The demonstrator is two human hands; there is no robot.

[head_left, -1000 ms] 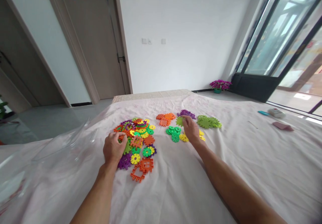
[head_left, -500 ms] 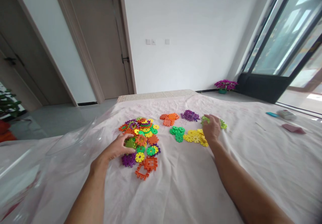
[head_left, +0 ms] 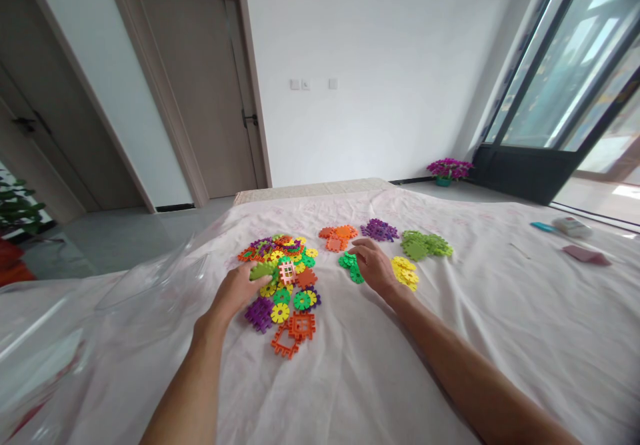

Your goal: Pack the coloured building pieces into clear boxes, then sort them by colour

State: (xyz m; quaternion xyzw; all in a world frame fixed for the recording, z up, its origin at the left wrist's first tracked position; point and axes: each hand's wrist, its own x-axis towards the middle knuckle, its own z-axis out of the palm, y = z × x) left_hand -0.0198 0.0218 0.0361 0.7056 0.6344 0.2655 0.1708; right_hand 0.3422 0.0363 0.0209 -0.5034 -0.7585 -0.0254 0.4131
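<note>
My left hand (head_left: 239, 289) is at the near-left side of a mixed heap of plastic interlocking pieces (head_left: 293, 259), its fingers closed round a light green piece (head_left: 261, 271). My right hand (head_left: 374, 266) hovers between the green flower discs (head_left: 350, 262) and the yellow flower discs (head_left: 406, 271), partly covering both. Its fingers are loosely apart, and nothing shows in them. Behind these lie an orange group (head_left: 339, 235), a purple group (head_left: 379, 229) and a light green group (head_left: 425, 245), each of one colour.
A pale patterned cloth (head_left: 350, 378) covers the surface. Clear plastic sheeting (head_left: 125, 291) lies at left. On the far right rest a blue item (head_left: 542, 227), a whitish packet (head_left: 571, 227) and a pink folded piece (head_left: 586, 255). Purple flowers in a pot (head_left: 449, 169) stand beyond.
My right hand has moved left from the light green group to the green discs, leaving that group uncovered. My left hand has lifted a light green piece slightly, exposing a pinkish window-like piece beside it.
</note>
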